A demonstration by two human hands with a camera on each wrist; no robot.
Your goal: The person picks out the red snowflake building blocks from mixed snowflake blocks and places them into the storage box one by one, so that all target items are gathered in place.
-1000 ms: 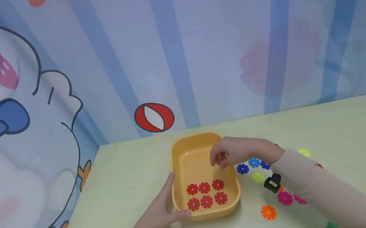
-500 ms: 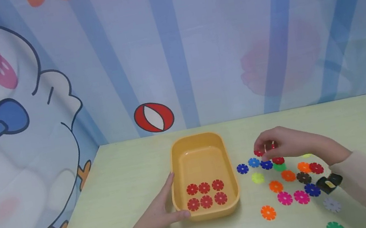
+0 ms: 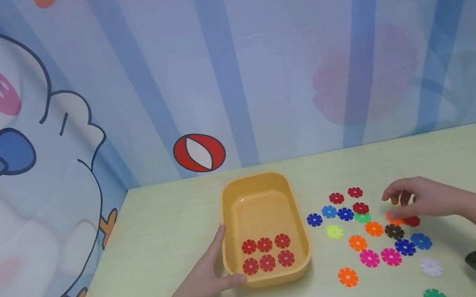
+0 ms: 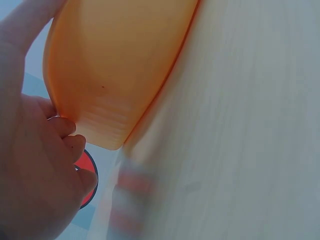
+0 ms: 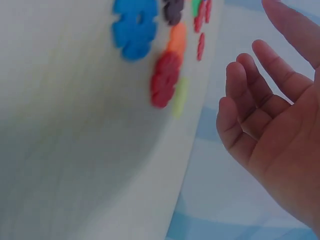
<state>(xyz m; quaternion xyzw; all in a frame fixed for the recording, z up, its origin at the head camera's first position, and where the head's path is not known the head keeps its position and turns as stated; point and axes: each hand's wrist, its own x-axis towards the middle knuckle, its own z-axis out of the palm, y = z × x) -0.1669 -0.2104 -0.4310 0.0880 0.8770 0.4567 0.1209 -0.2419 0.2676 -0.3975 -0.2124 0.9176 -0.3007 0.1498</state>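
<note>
A yellow plastic tray (image 3: pixel 260 213) stands mid-table, with two rows of red notched plastic discs (image 3: pixel 264 245) lying in its near half. My left hand (image 3: pixel 203 280) holds the tray at its near left side, thumb over the rim; in the left wrist view its fingers (image 4: pixel 75 145) curl against the tray's wall. To the right, my right hand (image 3: pixel 432 197) hovers with loosely bent fingers and nothing in them. Below its fingertips lie an orange disc (image 3: pixel 393 218) and a red disc (image 3: pixel 412 221), partly covered by the hand in the head view.
Loose discs of several colours lie right of the tray, among them red ones (image 3: pixel 336 198), a brown one (image 3: pixel 394 231), pink ones (image 3: pixel 391 257) and a white one (image 3: pixel 430 267). A green disc (image 3: pixel 435 296) is near the front. A printed curtain (image 3: pixel 275 58) hangs behind the table.
My right hand has moved from over the tray to the right, past the red discs at the back, to above the orange and red ones. The left hand has stayed at the tray.
</note>
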